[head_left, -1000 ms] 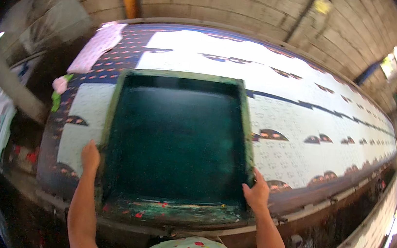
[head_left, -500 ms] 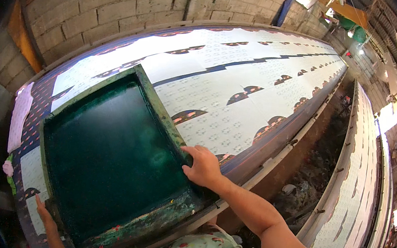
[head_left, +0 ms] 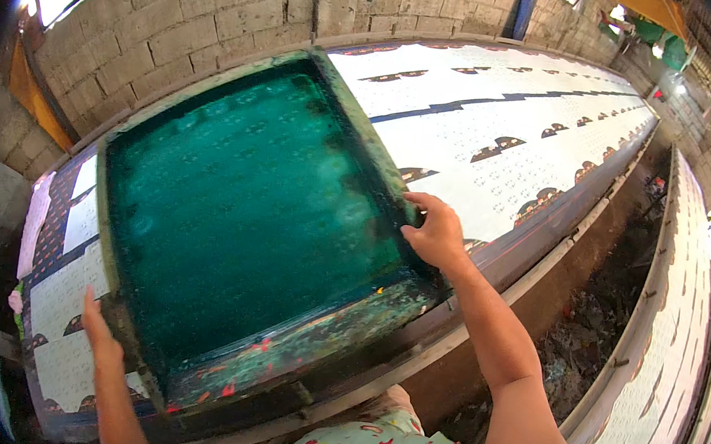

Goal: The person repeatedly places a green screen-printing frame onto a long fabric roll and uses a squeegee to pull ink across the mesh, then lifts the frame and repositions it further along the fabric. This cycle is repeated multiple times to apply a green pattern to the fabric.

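A large screen printing frame (head_left: pixel 365 140) with a green-stained mesh lies over printed fabric on the long table. Faint repeating motifs show through the mesh. My right hand (head_left: pixel 438 231) grips the right rim, thumb on the inner side and fingers over the edge. At the lower left rim, my left hand (head_left: pixel 103 338) lies along the outside, fingers pointing forward, holding that side; part of its grip is hidden. Splashes of red, yellow and green paint mark the near bar of the frame. White fabric (head_left: pixel 510 99) with dark stepped bands and half-round motifs stretches beyond it.
A concrete block wall (head_left: pixel 222 5) runs along the far side. To the right, a debris-strewn trench (head_left: pixel 591 310) separates this table from a second long table (head_left: pixel 668 328) with printed fabric. A pink cloth (head_left: pixel 36 221) hangs at the left end.
The frame has moved from a raised, tilted position to lie flat against the fabric, farther back and right. Its mesh looks brighter, with motifs showing through. Both hands moved with it.
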`<move>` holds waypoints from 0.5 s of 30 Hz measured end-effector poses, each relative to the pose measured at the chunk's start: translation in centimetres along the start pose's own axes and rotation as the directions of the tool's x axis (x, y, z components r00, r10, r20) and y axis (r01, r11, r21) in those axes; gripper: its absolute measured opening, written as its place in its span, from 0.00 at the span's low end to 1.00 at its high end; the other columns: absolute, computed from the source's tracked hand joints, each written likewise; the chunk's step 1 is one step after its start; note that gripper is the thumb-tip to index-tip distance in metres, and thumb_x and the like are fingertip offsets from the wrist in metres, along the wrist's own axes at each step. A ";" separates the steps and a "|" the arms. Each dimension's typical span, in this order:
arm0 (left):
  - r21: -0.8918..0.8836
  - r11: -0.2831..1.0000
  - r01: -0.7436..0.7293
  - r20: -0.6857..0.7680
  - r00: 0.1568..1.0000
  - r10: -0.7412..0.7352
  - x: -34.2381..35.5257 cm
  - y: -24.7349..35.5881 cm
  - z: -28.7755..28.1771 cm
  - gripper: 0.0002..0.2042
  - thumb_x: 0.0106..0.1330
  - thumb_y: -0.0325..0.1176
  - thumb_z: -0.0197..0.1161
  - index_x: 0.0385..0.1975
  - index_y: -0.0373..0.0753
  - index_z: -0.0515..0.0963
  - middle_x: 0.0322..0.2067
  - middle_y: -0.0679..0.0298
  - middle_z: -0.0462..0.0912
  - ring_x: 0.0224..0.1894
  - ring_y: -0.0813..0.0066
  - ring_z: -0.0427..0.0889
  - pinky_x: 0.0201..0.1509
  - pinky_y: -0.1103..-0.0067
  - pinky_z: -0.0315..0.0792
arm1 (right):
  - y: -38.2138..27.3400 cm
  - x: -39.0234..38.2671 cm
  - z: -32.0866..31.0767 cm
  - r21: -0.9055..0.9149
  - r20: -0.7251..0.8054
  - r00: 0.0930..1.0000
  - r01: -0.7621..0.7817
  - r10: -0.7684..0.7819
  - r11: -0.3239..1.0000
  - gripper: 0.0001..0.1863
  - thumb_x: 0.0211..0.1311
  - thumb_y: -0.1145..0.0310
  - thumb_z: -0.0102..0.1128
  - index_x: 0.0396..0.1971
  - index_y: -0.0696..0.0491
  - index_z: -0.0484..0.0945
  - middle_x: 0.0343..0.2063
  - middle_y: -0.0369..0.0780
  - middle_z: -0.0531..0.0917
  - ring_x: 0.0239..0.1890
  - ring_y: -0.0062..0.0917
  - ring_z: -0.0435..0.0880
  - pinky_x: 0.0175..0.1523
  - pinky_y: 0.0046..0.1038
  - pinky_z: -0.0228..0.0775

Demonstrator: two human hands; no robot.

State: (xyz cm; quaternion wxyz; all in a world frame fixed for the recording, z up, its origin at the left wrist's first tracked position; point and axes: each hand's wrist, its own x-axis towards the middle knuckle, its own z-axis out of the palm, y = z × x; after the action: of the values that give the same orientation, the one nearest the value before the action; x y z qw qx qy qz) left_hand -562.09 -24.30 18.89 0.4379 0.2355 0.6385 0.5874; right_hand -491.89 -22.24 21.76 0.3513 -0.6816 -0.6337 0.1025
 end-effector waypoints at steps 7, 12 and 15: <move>-0.015 0.993 -0.115 -0.177 0.978 0.111 -6.0 -7.7 18.2 0.22 0.81 0.48 0.67 0.53 0.30 0.87 0.45 0.62 0.90 0.42 0.70 0.89 0.50 0.70 0.83 | 15.6 4.8 -9.0 -0.015 0.049 0.975 -0.216 0.217 0.976 0.34 0.50 0.73 0.74 0.63 0.45 0.88 0.56 0.50 0.91 0.58 0.47 0.91 0.63 0.44 0.83; -0.008 0.996 -0.085 -0.173 0.982 0.082 -13.8 -10.1 30.5 0.20 0.82 0.45 0.66 0.50 0.29 0.88 0.46 0.61 0.90 0.45 0.69 0.88 0.52 0.69 0.81 | 25.2 6.2 -13.0 -0.063 0.066 0.943 -0.322 0.326 0.945 0.39 0.51 0.73 0.79 0.68 0.39 0.85 0.54 0.48 0.91 0.56 0.45 0.91 0.61 0.43 0.84; -0.008 0.999 -0.053 -0.155 0.987 0.052 -15.7 -12.3 33.1 0.19 0.83 0.44 0.65 0.50 0.29 0.88 0.46 0.61 0.90 0.46 0.69 0.87 0.52 0.69 0.79 | 29.4 6.8 -14.1 -0.046 0.081 0.936 -0.341 0.344 0.939 0.38 0.51 0.73 0.80 0.68 0.39 0.85 0.54 0.47 0.91 0.56 0.45 0.91 0.61 0.43 0.83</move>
State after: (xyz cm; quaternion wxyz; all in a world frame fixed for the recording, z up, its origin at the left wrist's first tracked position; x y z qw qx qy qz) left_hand -523.84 -21.52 14.04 0.3730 0.2034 0.6605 0.6191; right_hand -459.16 -19.31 16.29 0.2893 -0.7817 -0.5218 0.1817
